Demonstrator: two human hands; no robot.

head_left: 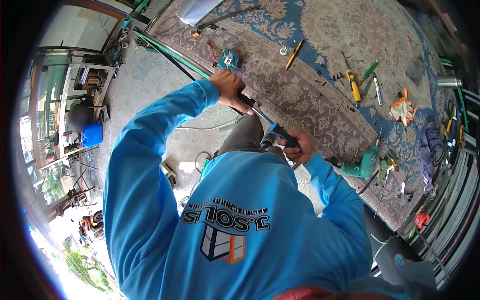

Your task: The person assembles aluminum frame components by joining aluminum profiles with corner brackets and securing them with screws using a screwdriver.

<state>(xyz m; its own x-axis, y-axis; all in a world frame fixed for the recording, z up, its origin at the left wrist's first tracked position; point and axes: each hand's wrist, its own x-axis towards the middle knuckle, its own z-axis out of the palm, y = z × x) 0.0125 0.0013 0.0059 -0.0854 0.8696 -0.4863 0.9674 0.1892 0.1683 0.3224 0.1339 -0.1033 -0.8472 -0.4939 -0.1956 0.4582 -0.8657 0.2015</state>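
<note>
My right hand [301, 148] is wrapped round the blue and black handle of a screwdriver [285, 134]. Its metal shaft slants up and left to the dark end of a long metal bar [244, 101]. Closed over that bar near its end is my left hand [229, 90], close to the screwdriver's tip. The tip itself is hidden against the dark end. From there the bar runs away to the upper left, with green along its side. A teal tape measure [229, 60] lies on the carpet just beyond my left hand.
On the patterned carpet [320, 115] lie a yellow-handled screwdriver [354, 89], a yellow and black pen-like tool [295, 55], a white marker [377, 90], an orange and white glove [402, 109] and a green power drill [368, 162]. Long metal profiles [457, 200] are stacked at right. A blue container [92, 135] stands at left.
</note>
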